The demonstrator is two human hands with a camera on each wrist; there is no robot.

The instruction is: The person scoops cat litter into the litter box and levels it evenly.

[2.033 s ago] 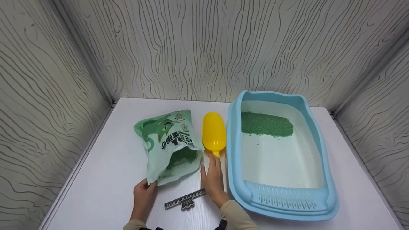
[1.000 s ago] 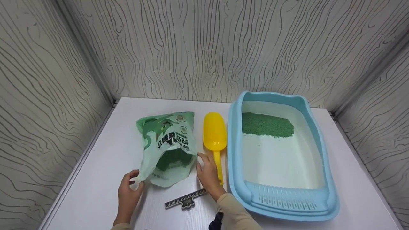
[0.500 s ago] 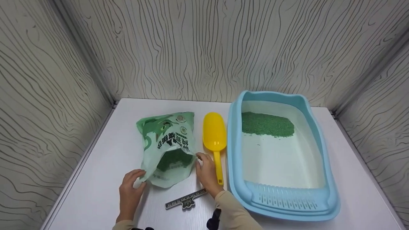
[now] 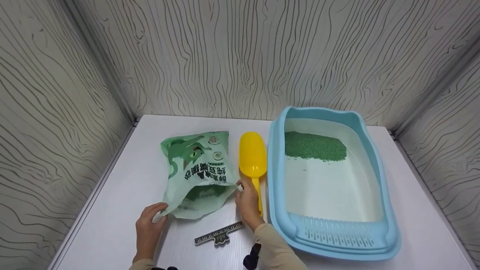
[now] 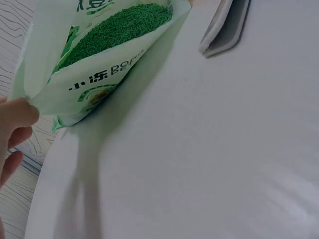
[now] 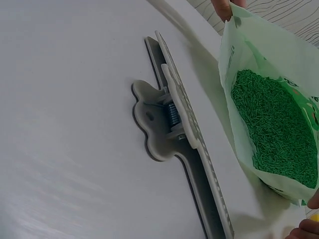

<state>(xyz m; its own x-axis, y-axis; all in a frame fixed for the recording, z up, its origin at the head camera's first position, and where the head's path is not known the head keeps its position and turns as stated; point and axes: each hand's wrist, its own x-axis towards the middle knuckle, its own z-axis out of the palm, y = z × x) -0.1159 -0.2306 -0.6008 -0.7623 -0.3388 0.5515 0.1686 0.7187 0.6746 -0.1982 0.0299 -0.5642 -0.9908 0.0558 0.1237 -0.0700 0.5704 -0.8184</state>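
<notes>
A pale green bag of cat litter lies on the table, its mouth facing me and partly flattened. Green pellets show inside it in both wrist views. My left hand pinches the left corner of the mouth between thumb and fingers. At the opposite corner, my right hand pinches the bag's edge, close beside the yellow scoop. The scoop lies flat, its handle partly hidden by my right hand. Between my forearms rests a long sealing clip with a ruler-like pattern and a spring, seen edge-on in the right wrist view.
A light blue litter box with a slotted front step stands to the right of the scoop. Some green litter lies at its back left on the white bottom. Wood-patterned panels enclose the white table at the back and sides.
My right hand has gone from the scoop's handle to the bag's right corner and drawn it outward. The left hand has shifted left with its corner, and the mouth has flattened.
</notes>
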